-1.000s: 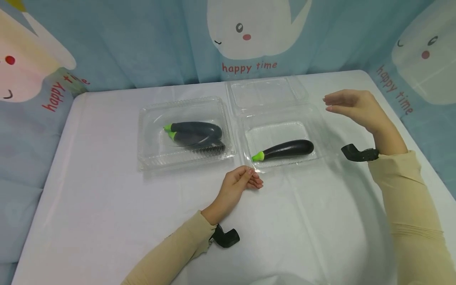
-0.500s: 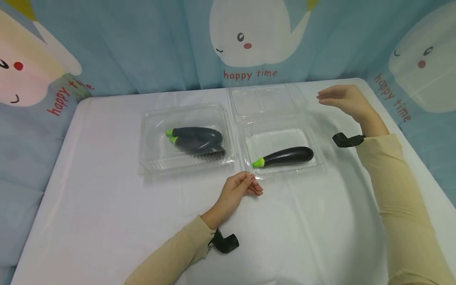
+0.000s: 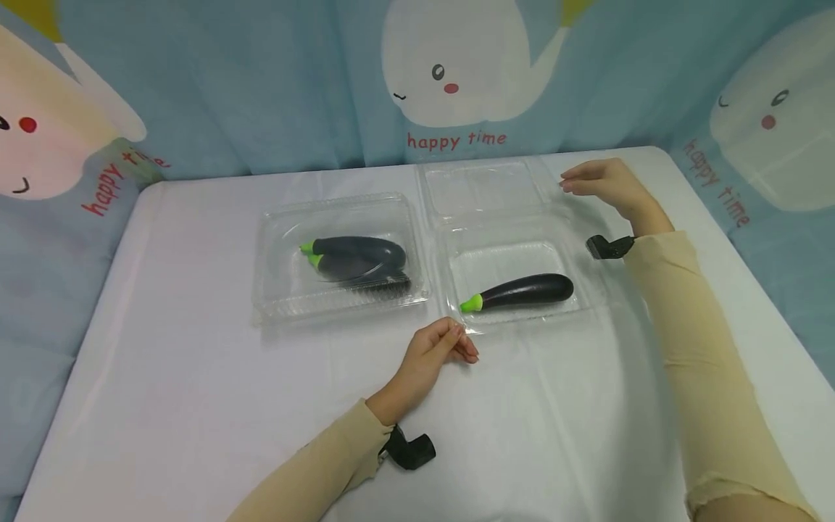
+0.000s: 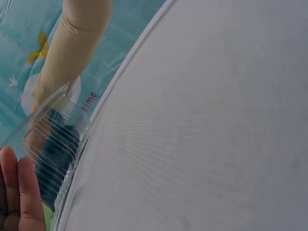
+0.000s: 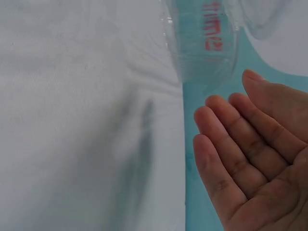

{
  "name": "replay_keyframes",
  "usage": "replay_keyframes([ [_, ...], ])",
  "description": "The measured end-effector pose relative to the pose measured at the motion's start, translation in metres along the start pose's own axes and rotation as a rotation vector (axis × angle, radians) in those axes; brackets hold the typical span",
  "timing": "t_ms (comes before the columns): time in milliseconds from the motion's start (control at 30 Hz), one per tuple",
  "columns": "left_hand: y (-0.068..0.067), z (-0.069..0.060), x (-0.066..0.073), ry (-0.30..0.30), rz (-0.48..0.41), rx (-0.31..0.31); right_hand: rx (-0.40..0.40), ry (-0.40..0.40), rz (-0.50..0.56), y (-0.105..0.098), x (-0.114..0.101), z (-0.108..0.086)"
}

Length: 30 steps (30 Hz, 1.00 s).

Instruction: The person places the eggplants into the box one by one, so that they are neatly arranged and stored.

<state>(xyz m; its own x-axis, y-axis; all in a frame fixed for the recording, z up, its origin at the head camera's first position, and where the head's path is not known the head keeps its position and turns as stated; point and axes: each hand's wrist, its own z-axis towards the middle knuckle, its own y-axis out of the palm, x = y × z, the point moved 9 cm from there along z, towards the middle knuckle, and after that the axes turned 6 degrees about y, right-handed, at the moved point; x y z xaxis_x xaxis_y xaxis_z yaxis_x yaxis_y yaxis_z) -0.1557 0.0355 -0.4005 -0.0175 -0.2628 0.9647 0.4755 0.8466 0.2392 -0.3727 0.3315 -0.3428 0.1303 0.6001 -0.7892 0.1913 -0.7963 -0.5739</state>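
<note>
A clear plastic clamshell container (image 3: 499, 257) lies unfolded in the head view, its lid (image 3: 485, 188) laid back behind the base. Inside the base rests a dark purple eggplant (image 3: 525, 291), green stem toward the left. At the base's near left corner, my left hand (image 3: 424, 357) pinches the rim between thumb and index finger; the other fingers are loosely bent. My right hand (image 3: 607, 185) hovers just right of the lid, holding nothing. In the right wrist view its fingers (image 5: 236, 144) are extended with the palm visible, apart from the clear plastic edge.
To the left stands a second, closed clear container (image 3: 280, 254) with dark eggplants (image 3: 359, 249) inside. A white cloth (image 3: 163, 377) covers the table. Blue printed curtains (image 3: 274, 87) hang behind and at both sides.
My right hand has moved left toward the lid of the unfolded container. My left hand stays at the near corner, and the containers and eggplants keep their places.
</note>
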Motion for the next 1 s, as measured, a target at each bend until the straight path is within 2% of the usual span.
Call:
replay_keyframes([
  [167,-0.001,-0.001,0.003,0.014,-0.003,0.025,-0.018,0.005,-0.008,0.008,-0.003,0.007],
  [433,-0.002,0.000,0.002,0.010,0.010,0.038,-0.091,0.018,0.056,0.015,0.000,0.008],
  [1000,-0.004,0.005,-0.004,-0.030,-0.030,0.040,0.070,-0.057,0.186,-0.006,-0.002,0.000],
])
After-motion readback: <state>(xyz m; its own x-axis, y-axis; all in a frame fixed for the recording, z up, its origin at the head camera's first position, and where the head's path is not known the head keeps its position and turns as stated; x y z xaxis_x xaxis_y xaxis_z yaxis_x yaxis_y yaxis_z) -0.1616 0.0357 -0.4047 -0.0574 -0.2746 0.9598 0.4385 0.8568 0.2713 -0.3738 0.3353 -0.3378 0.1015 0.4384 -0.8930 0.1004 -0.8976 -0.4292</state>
